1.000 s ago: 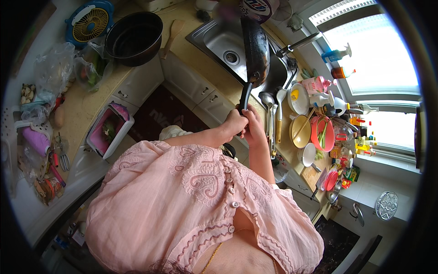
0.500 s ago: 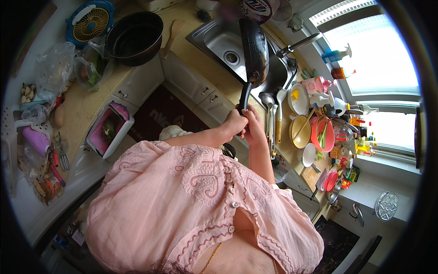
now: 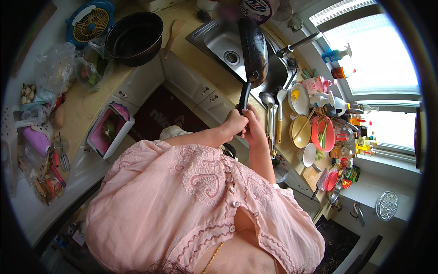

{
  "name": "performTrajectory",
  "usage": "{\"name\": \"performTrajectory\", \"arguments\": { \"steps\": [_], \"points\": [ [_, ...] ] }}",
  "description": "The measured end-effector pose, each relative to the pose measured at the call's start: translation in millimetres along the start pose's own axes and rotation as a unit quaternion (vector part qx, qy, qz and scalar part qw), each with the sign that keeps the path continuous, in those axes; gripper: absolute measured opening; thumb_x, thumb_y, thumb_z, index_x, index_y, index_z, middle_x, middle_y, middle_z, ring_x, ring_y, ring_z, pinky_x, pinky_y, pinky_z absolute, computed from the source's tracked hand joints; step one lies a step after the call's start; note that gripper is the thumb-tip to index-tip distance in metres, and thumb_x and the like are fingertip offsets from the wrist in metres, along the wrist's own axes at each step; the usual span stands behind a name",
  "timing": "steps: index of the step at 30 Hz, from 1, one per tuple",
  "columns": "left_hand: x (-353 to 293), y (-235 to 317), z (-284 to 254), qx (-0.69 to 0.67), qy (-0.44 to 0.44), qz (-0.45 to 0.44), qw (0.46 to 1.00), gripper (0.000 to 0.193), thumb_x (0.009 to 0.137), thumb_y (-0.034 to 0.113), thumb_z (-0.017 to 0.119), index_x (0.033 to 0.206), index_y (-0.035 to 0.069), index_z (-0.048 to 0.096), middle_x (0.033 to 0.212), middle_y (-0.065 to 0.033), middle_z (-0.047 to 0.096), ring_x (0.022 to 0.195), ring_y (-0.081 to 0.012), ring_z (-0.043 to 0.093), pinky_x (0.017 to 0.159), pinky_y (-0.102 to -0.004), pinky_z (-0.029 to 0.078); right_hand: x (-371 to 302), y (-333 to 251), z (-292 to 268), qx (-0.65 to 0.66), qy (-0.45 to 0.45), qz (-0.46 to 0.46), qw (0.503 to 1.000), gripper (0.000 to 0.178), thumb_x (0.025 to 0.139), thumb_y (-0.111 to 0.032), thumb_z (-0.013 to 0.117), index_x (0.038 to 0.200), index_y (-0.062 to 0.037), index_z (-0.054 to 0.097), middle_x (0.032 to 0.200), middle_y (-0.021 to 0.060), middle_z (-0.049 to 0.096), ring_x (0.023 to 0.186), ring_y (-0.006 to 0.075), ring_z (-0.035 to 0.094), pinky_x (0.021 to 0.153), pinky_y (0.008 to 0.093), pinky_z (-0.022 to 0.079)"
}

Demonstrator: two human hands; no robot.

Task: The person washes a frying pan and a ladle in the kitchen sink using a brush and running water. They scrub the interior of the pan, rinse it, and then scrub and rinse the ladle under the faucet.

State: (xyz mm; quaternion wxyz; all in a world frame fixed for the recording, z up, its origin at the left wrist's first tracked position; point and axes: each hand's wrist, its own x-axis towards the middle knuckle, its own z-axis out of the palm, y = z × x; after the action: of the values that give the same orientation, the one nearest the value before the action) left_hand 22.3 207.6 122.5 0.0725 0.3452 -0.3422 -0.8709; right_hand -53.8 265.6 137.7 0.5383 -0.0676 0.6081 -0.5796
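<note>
With both hands I grip the black handle of a dark frying pan (image 3: 254, 52). My left hand (image 3: 233, 123) is closed round the handle, and my right hand (image 3: 252, 123) is closed against it on the right side. The pan is tipped up on edge above the steel sink (image 3: 214, 45), its worn, blackened side showing; its cooking surface is mostly hidden. Just right of the handle lie ladles (image 3: 268, 99) and a long-handled spatula (image 3: 279, 114) on the counter.
A big black pot (image 3: 134, 39) and a wooden spatula (image 3: 173, 36) are at the far left. The faucet (image 3: 299, 44) juts in from the right. A yellow bowl (image 3: 300, 131), a red bowl (image 3: 323, 133) and several bottles line the right counter. A waste bin (image 3: 109, 130) hangs at left.
The pan has turned slightly, its far end shifting a little left. Both hands keep the same grip on its handle.
</note>
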Motion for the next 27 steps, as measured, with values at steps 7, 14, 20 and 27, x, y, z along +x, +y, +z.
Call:
{"name": "performTrajectory", "arguments": {
  "steps": [7, 14, 20, 27],
  "points": [
    [4.1, -3.5, -3.8, -0.005, -0.006, -0.011, 1.000, 0.008, 0.080, 0.006, 0.046, 0.076, 0.002, 0.051, 0.057, -0.0031, 0.046, 0.040, -0.0105, 0.041, 0.033, -0.0274, 0.032, 0.0, -0.3, 1.3, -0.005, 0.000, -0.001, 1.000, 0.046, 0.084, -0.017, 0.049, 0.126, -0.0040, 0.034, 0.057, 0.0047, 0.050, 0.034, 0.0115, 0.046, 0.027, 0.0233, 0.038],
    [6.1, -5.1, -4.0, -0.001, -0.005, -0.009, 1.000, 0.009, 0.080, 0.006, 0.046, 0.074, 0.001, 0.050, 0.056, -0.0038, 0.045, 0.040, -0.0110, 0.042, 0.033, -0.0278, 0.032, 1.6, 1.5, -1.0, 0.000, -0.002, -0.003, 1.000, 0.043, 0.085, -0.016, 0.049, 0.124, -0.0043, 0.035, 0.056, 0.0044, 0.051, 0.034, 0.0111, 0.046, 0.027, 0.0232, 0.039],
    [6.2, -6.8, -4.1, -0.004, 0.002, -0.008, 1.000, 0.009, 0.080, 0.005, 0.046, 0.073, 0.000, 0.048, 0.056, -0.0043, 0.045, 0.040, -0.0113, 0.042, 0.033, -0.0279, 0.033, 1.5, 1.5, -1.5, -0.006, -0.012, -0.002, 1.000, 0.041, 0.085, -0.017, 0.049, 0.122, -0.0054, 0.037, 0.055, 0.0034, 0.050, 0.034, 0.0102, 0.047, 0.027, 0.0224, 0.039],
    [0.2, -0.8, -1.1, 0.000, 0.004, -0.003, 1.000, 0.008, 0.080, 0.006, 0.046, 0.074, 0.001, 0.047, 0.056, -0.0040, 0.045, 0.040, -0.0112, 0.042, 0.033, -0.0279, 0.033, 2.0, 2.6, -2.6, -0.008, -0.009, 0.002, 1.000, 0.041, 0.085, -0.018, 0.049, 0.122, -0.0061, 0.038, 0.055, 0.0028, 0.050, 0.034, 0.0097, 0.046, 0.027, 0.0222, 0.039]
  ]
}}
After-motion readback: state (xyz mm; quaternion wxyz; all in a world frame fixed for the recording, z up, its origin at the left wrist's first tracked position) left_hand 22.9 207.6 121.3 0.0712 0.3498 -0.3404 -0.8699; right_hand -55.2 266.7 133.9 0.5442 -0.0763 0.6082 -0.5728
